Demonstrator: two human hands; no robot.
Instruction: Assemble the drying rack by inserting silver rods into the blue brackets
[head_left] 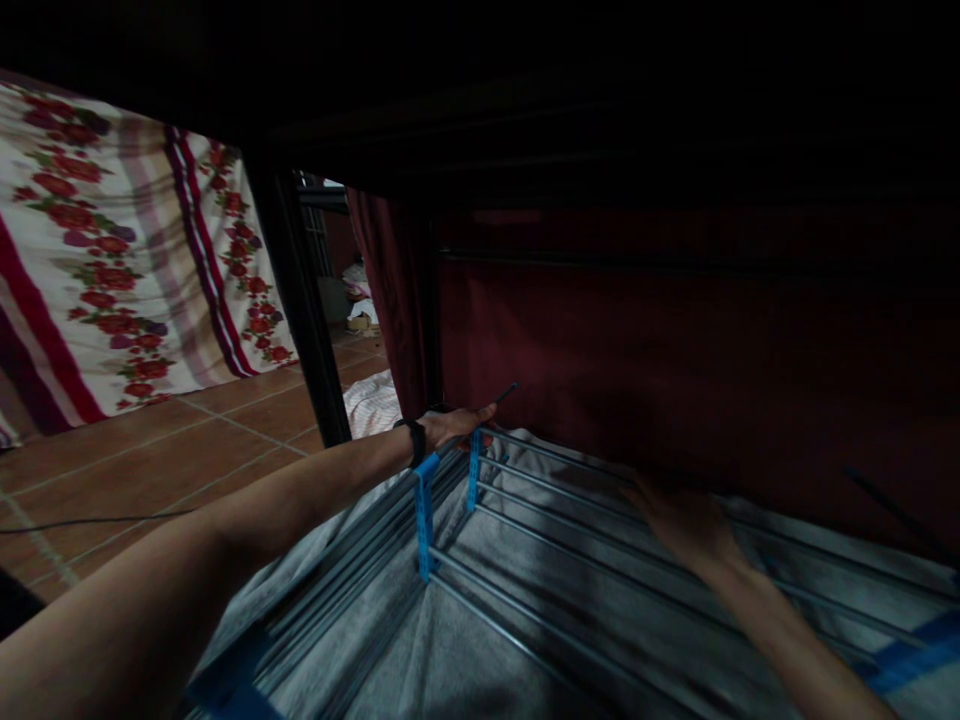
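Note:
A rack of thin grey metal rods (525, 645) with blue plastic connectors (424, 520) lies on a grey blanket (480, 640). My left hand (454, 428), with a black band at the wrist, reaches to the rack's far left corner. Its fingers are closed around that corner beside a blue connector, and a short thin rod end (507, 392) sticks out past the thumb. Motion blur and shadow soften my right hand (679, 520), which is over the rack's far top rod toward the right. Whether its fingers grip the rod cannot be made out.
Dark bunk-bed framing stands close around, with a post (304, 310) at left and a low dark underside above. A maroon curtain (600, 340) hangs behind the rack. Beyond the post are a floral cloth (142, 260), tiled floor (225, 425) and a dark cable (97, 520).

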